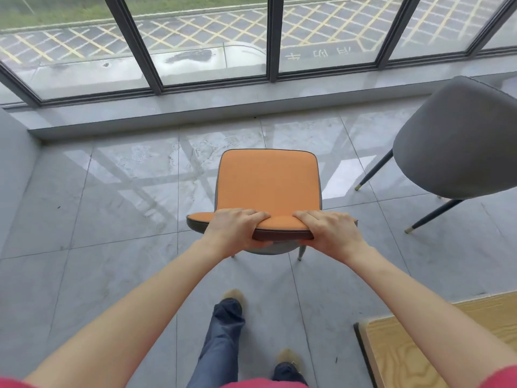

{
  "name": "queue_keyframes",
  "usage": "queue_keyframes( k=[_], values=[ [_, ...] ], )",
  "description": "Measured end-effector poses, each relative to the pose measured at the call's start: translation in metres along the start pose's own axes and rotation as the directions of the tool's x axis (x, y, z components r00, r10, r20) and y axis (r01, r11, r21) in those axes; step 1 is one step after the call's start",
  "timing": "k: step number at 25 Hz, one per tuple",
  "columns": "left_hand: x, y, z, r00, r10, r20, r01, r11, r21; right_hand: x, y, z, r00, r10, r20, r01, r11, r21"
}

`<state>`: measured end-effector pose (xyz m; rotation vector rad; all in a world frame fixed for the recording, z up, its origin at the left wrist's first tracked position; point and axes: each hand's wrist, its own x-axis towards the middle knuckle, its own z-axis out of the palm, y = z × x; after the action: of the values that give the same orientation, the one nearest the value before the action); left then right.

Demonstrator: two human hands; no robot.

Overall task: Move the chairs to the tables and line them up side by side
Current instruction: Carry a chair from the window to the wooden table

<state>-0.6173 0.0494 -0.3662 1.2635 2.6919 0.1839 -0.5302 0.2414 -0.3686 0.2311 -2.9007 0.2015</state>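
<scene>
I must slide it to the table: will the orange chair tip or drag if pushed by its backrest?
The orange chair probably slides easily: the tiled floor looks glossy. With both hands high on the backrest, it may tip forward on its thin legs.

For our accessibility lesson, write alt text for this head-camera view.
Both hands, left and right, grip the backrest top of an orange chair on a grey tiled floor. A grey chair stands to the right; a wooden table corner shows near right.

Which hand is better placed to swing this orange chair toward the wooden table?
Right, marginally. Both hands, left hand and right hand, grip the orange chair backrest top, but the wooden table lies at lower right, on the right hand's side. Likely both are needed.
</scene>
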Motion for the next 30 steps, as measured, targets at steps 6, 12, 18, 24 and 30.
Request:
queue_keyframes(
  k=[6, 12, 18, 24, 30],
  values=[
    [0.04, -0.057, -0.015, 0.994, 0.099, 0.052, -0.1, 0.995, 0.015, 0.053, -0.004, 0.016, 0.997, 0.055, -0.058, -0.059, 0.996, -0.069],
    [0.069, -0.11, -0.029, 0.978, 0.196, 0.069, -0.2, 0.979, 0.048, 0.096, -0.013, 0.029, 0.992, 0.101, -0.082, -0.11, 0.988, -0.11],
    [0.116, -0.137, -0.035, 0.968, 0.245, 0.052, -0.248, 0.967, 0.058, 0.135, 0.009, 0.039, 0.983, 0.153, -0.103, -0.163, 0.983, -0.09],
    [0.186, -0.143, -0.036, 0.958, 0.286, 0.029, -0.287, 0.954, 0.083, 0.172, 0.065, 0.044, 0.977, 0.18, -0.112, -0.192, 0.975, -0.108],
    [0.274, -0.157, -0.046, 0.954, 0.298, 0.023, -0.299, 0.949, 0.101, 0.227, 0.13, 0.047, 0.976, 0.183, -0.119, -0.197, 0.973, -0.117]
  ],
)
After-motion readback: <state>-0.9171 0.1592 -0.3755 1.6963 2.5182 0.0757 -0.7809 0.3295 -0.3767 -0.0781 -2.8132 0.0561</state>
